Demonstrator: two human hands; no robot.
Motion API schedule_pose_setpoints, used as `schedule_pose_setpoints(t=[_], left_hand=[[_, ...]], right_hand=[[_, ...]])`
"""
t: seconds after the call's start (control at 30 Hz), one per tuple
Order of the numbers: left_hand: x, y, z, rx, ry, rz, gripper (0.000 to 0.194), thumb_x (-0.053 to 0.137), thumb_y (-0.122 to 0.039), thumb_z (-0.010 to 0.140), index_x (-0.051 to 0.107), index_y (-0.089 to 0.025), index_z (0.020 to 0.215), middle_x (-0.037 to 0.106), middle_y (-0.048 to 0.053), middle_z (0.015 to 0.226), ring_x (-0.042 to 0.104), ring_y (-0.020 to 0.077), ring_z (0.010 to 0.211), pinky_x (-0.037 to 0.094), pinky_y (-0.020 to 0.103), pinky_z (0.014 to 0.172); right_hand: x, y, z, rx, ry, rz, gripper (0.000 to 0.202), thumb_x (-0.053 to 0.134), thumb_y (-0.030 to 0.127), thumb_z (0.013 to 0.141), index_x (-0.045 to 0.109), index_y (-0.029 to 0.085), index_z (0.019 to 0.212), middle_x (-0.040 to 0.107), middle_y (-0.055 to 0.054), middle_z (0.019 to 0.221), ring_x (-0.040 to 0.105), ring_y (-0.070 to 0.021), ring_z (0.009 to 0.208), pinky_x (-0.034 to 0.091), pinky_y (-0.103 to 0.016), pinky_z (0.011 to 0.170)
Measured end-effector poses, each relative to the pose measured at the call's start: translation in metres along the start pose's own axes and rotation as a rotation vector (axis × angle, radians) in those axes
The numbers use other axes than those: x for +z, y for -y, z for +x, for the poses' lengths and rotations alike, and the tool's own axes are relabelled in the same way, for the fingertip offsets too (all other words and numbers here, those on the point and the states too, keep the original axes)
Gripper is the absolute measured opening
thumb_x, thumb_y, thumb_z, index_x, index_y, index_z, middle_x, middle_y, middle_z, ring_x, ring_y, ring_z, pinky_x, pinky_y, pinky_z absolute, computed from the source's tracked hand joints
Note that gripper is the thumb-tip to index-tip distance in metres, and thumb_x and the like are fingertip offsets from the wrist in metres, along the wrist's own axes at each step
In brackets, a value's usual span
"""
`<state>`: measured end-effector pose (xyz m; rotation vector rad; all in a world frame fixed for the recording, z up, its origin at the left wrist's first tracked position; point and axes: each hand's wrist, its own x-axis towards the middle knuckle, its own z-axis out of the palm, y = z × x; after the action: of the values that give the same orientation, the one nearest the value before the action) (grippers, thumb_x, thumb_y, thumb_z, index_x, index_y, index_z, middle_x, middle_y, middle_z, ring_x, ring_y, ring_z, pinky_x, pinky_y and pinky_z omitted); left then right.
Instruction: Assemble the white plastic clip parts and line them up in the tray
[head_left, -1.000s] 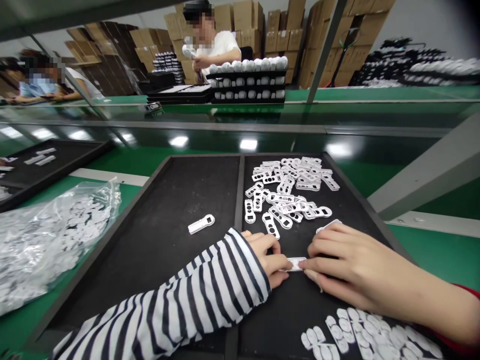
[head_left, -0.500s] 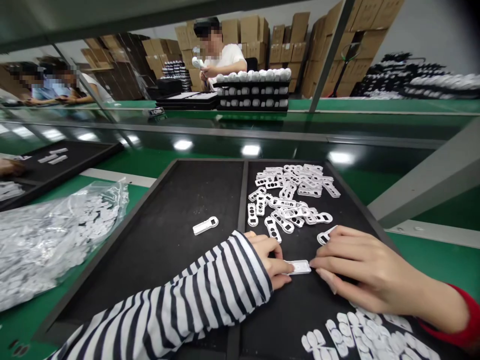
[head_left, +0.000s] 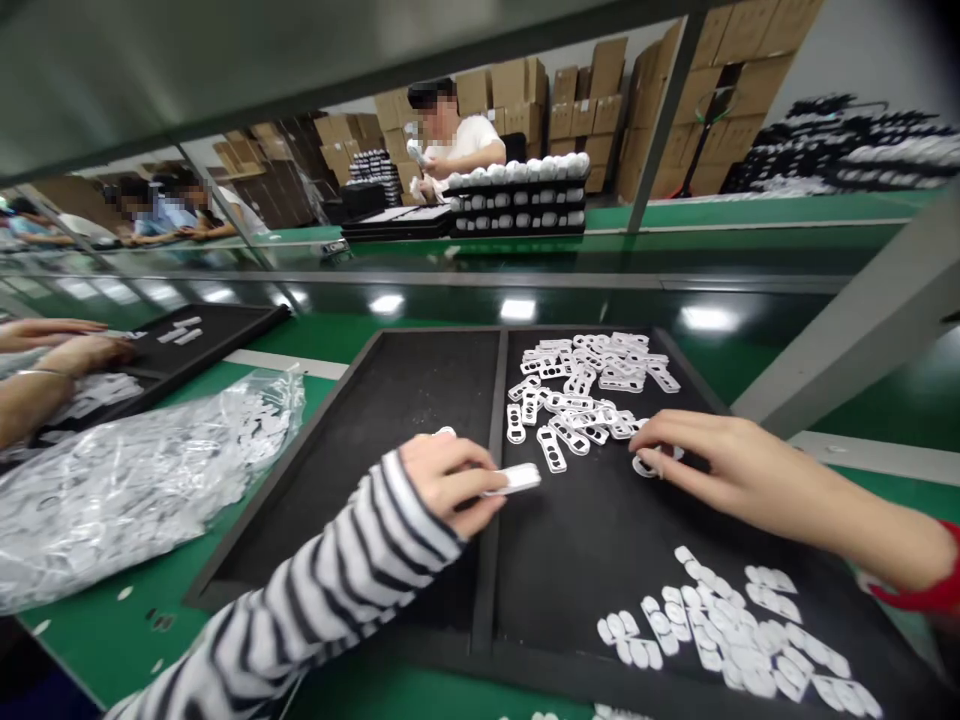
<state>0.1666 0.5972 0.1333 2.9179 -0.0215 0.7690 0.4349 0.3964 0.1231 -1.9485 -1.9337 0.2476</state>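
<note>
My left hand (head_left: 456,485), in a striped sleeve, pinches a slim white plastic casing (head_left: 523,478) above the divider of the black tray (head_left: 486,590). Partly hidden behind that hand, another white piece (head_left: 445,431) lies in the left compartment. On the right side, my right hand (head_left: 720,462) has its thumb and fingers closed around a white plastic frame (head_left: 643,465), mostly covered by the fingertips. Beyond it lies a heap of similar frames with cut-out holes (head_left: 581,400). Nearer to me are scattered white button strips (head_left: 739,630).
A clear plastic bag of white pieces (head_left: 157,480) lies left of the tray. Further left, a co-worker's hands (head_left: 75,350) work over another black tray (head_left: 217,340). A slanted metal post (head_left: 832,330) stands at the right. Across the line sits a person (head_left: 472,145) behind stacked trays.
My left hand has lifted the casing and carried it left to the divider. My right hand has left the casing and moved up to the loose frame. The camera view has shifted.
</note>
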Motion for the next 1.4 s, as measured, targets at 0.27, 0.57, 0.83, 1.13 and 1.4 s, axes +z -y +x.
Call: schedule_pose_setpoints(t=[0.27, 0.57, 0.83, 1.13, 1.4], left_hand=[[-0.056, 0.061, -0.120, -0.336, 0.066, 0.232, 0.020, 0.053, -0.029, 0.092, 0.072, -0.021, 0.090, 0.070, 0.004, 0.087, 0.064, 0.0142, 0.077, 0.052, 0.026, 0.075], [-0.037, 0.021, -0.072, -0.318, -0.015, 0.318, 0.028, 0.054, -0.036, 0.089, 0.066, -0.021, 0.110, 0.062, 0.010, 0.117, 0.060, 0.0223, 0.095, 0.048, 0.039, 0.086], [0.043, -0.052, 0.026, -0.091, 0.243, 0.001, 0.042, 0.063, -0.043, 0.086, 0.058, -0.022, 0.122, 0.064, 0.005, 0.118, 0.060, 0.0215, 0.102, 0.041, 0.039, 0.090], [0.063, -0.040, 0.016, -0.199, 0.248, -0.148, 0.029, 0.068, -0.027, 0.084, 0.059, -0.021, 0.111, 0.070, -0.001, 0.101, 0.064, 0.0162, 0.090, 0.043, 0.031, 0.083], [0.054, -0.051, -0.004, -0.253, 0.217, -0.263, 0.022, 0.072, -0.029, 0.081, 0.059, -0.022, 0.097, 0.068, -0.005, 0.084, 0.064, 0.0125, 0.079, 0.043, 0.027, 0.077]], right_hand=[[0.004, -0.026, -0.009, 0.041, 0.053, -0.028, 0.024, 0.042, 0.032, 0.098, 0.061, 0.020, 0.106, 0.066, -0.011, 0.103, 0.067, -0.0221, 0.087, 0.053, -0.032, 0.070], [0.021, 0.046, -0.003, -0.076, 0.207, 0.146, 0.023, 0.045, 0.031, 0.097, 0.055, 0.024, 0.116, 0.056, -0.007, 0.120, 0.064, -0.0188, 0.092, 0.053, -0.034, 0.081], [0.026, 0.090, -0.016, -0.172, 0.343, 0.079, 0.007, 0.054, 0.017, 0.091, 0.058, 0.022, 0.089, 0.062, -0.001, 0.098, 0.062, -0.0169, 0.083, 0.050, -0.029, 0.073], [0.012, 0.073, -0.006, -0.052, 0.224, 0.314, 0.018, 0.045, 0.023, 0.096, 0.062, 0.026, 0.100, 0.067, -0.001, 0.101, 0.064, -0.0162, 0.089, 0.050, -0.027, 0.079], [0.027, 0.064, 0.008, 0.168, 0.037, 0.477, 0.017, 0.053, 0.033, 0.092, 0.066, 0.024, 0.098, 0.073, -0.002, 0.090, 0.067, -0.0183, 0.079, 0.054, -0.028, 0.067]])
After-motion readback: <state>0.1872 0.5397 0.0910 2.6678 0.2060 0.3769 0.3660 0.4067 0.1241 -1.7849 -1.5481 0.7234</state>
